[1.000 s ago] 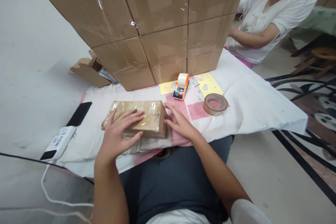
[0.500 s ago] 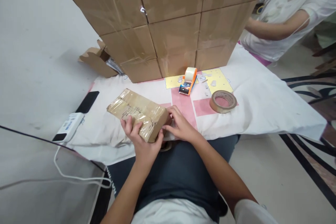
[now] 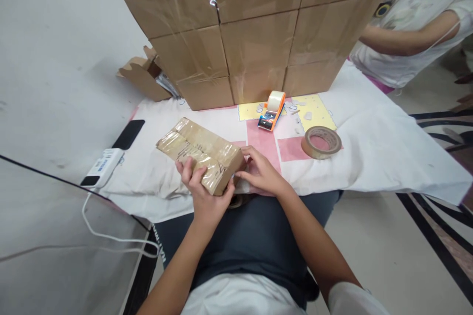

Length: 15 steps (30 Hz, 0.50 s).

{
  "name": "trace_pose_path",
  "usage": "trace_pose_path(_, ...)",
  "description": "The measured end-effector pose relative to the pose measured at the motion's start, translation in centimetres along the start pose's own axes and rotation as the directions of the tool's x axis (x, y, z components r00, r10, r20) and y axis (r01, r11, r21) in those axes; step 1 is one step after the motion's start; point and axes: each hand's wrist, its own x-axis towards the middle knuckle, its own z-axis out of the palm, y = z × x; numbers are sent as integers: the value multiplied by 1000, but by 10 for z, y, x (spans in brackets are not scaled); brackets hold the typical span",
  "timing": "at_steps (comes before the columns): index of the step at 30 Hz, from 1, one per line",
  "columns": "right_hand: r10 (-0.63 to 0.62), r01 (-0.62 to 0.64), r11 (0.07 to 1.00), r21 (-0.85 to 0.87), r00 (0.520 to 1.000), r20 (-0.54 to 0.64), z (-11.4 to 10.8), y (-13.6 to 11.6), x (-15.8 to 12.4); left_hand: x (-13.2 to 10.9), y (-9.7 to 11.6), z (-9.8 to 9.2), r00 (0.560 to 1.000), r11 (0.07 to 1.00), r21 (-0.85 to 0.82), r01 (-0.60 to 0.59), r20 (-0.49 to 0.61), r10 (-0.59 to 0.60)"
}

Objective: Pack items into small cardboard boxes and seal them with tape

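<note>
A small cardboard parcel (image 3: 201, 150) wrapped in clear tape lies slantwise on the cloth in front of me. My left hand (image 3: 203, 192) grips its near end, fingers curled over the top. My right hand (image 3: 260, 172) touches the parcel's right corner with its fingertips pinched at the edge. Beyond it, an orange tape dispenser (image 3: 273, 110) and a brown tape roll (image 3: 320, 141) rest on the cloth.
A wall of taped cardboard boxes (image 3: 251, 24) stands at the back. A white cloth (image 3: 369, 147) covers the low surface. A black phone (image 3: 128, 134) and a white device (image 3: 101, 167) with a cable lie at left. Another person (image 3: 417, 24) in white sits at right.
The parcel has been turned from lying square to slanted. My left hand moved from flat on top to gripping the near end. The view shifted closer to the boxes.
</note>
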Motion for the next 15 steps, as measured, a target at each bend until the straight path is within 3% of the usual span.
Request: trace_pose_path(15,94,-99,988,-117,994,-48,9,3,-2,-1,3,2,1000,1000,17,-22,-20,23)
